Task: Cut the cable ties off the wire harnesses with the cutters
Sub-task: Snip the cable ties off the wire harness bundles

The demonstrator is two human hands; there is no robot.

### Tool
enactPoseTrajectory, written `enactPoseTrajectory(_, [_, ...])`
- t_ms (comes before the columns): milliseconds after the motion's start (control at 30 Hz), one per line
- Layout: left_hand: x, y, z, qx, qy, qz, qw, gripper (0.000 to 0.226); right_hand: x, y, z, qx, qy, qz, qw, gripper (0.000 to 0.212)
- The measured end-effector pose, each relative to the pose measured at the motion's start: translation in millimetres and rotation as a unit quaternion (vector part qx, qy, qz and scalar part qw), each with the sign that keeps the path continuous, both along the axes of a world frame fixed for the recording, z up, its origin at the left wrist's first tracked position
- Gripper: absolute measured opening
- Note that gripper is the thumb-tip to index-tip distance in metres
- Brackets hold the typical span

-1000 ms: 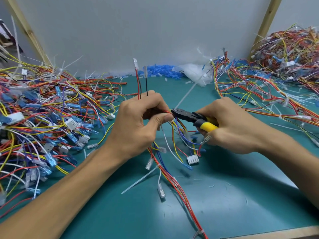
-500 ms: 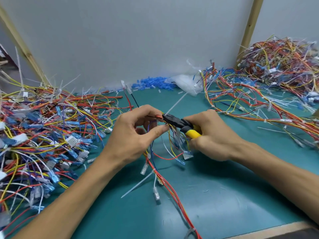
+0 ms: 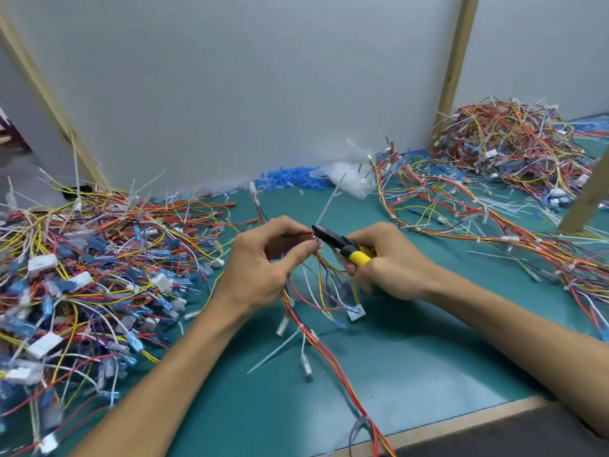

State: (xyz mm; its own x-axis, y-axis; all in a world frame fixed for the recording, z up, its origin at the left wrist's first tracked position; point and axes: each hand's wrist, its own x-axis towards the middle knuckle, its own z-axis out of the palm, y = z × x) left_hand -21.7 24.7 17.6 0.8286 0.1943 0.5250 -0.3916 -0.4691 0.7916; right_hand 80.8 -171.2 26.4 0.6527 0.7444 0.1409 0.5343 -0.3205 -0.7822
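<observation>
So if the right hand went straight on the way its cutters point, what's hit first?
Probably the wire harness pinched by the left hand, just off the cutters' tip; depth unclear.

A second ago the red and black wire ends stood straight up; now they lean away from the cutters, tipped back and to the left. My left hand has loosened from a tight fist into a ring, thumb tip meeting forefinger on the harness. The cutters' nose, earlier against my thumb, now sits at my forefinger's tip. I have lifted my head: more wall shows above the cutters, and the whole harness pile to their right.
</observation>
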Motion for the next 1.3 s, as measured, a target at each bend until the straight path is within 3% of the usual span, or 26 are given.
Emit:
enactPoseTrajectory(67, [2, -5, -1, -0.058, -0.001, -0.007, 0.998, 0.014, 2, -1, -1, 0.004, -0.015, -0.017, 1.000, 0.015])
enactPoseTrajectory(300, [9, -12, -6, -0.126, -0.004, 0.042, 0.991, 0.022, 6, -1, -5, 0.006, -0.067, -0.042, 0.997, 0.016])
enactPoseTrajectory(500, [4, -5, -10, -0.085, -0.018, 0.076, 0.993, 0.026, 17, -9, 7, 0.064, -0.031, -0.071, 0.995, 0.016])
enactPoseTrajectory(700, [3, -11, -10, -0.023, -0.043, 0.097, 0.994, 0.019, 15, -9, 0, -0.049, -0.093, -0.009, 0.994, 0.023])
enactPoseTrajectory(1100, [1, -17, -15, 0.041, -0.083, 0.094, 0.991, 0.020, 0, -1, -13, -0.043, -0.141, 0.018, 0.989, 0.010])
enactPoseTrajectory(1300, [-4, -19, -15, 0.079, -0.127, 0.124, 0.981, 0.018, -1, -1, -14, -0.022, -0.180, 0.033, 0.983, 0.018])
